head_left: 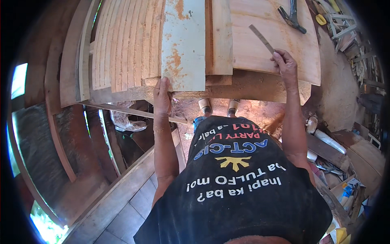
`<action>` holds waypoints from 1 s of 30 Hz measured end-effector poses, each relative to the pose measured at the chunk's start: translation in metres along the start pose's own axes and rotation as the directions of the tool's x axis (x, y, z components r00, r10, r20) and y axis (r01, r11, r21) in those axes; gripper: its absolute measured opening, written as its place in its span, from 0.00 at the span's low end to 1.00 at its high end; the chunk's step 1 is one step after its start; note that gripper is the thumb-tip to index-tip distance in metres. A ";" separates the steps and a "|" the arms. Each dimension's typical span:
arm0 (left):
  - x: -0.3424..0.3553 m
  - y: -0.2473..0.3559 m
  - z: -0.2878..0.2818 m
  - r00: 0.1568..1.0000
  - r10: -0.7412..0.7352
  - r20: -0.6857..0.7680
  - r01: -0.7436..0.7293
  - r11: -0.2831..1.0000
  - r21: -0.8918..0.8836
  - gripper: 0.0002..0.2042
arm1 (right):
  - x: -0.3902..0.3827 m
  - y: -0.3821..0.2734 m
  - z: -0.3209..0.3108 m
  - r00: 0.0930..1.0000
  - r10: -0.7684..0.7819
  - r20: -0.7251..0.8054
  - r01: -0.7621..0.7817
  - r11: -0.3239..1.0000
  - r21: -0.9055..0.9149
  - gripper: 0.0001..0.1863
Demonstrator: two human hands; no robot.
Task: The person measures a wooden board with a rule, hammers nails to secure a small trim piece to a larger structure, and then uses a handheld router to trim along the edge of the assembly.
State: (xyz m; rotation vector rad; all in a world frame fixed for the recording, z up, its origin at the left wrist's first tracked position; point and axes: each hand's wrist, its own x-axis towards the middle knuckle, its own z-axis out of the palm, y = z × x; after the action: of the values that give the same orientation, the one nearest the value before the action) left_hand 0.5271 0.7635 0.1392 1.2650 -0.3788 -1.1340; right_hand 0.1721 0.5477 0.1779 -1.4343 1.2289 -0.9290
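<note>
A white board (185, 44) dusted with sawdust lies lengthwise on the wooden workbench (260, 87). My left hand (163, 95) grips its near left corner, thumb on top, with the other fingers partly hidden at the edge. Over the right side of the bench, my right hand (285, 65) is closed on the near end of a thin, flat grey-brown strip (261, 37). That strip points away and to the left, above a pale wood panel (248, 57). Whether it touches the panel I cannot tell.
Several grooved wooden slats (126, 49) lie left of the white board, and a narrow plank (222, 36) lies right of it. A hammer (290, 18) rests at the far right. Scrap wood and clutter (345, 162) fill the right side. A thin batten (134, 112) sticks out below the bench.
</note>
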 end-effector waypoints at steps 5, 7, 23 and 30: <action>0.013 -0.017 -0.037 0.996 -0.041 0.079 0.035 0.997 0.069 0.16 | 0.000 -0.011 0.022 0.952 -0.269 0.144 0.296 0.929 -0.222 0.08; 0.008 -0.012 -0.015 0.998 -0.008 0.055 0.008 1.000 0.002 0.16 | 0.003 -0.021 0.036 0.916 -0.349 0.198 0.392 0.884 -0.255 0.07; 0.010 -0.010 -0.010 0.998 0.044 0.055 -0.040 0.997 -0.062 0.13 | 0.034 -0.033 0.059 0.833 -0.135 0.537 0.363 0.866 -0.345 0.07; 0.006 -0.001 0.001 0.999 0.033 0.038 -0.030 0.998 -0.060 0.11 | 0.031 -0.026 0.059 0.792 -0.238 0.563 0.514 0.757 -0.403 0.06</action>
State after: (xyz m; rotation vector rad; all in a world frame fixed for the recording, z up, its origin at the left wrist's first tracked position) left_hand 0.5288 0.7584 0.1369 1.1826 -0.3904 -1.1369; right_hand 0.2398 0.5292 0.1896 -2.2876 0.8387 -0.4235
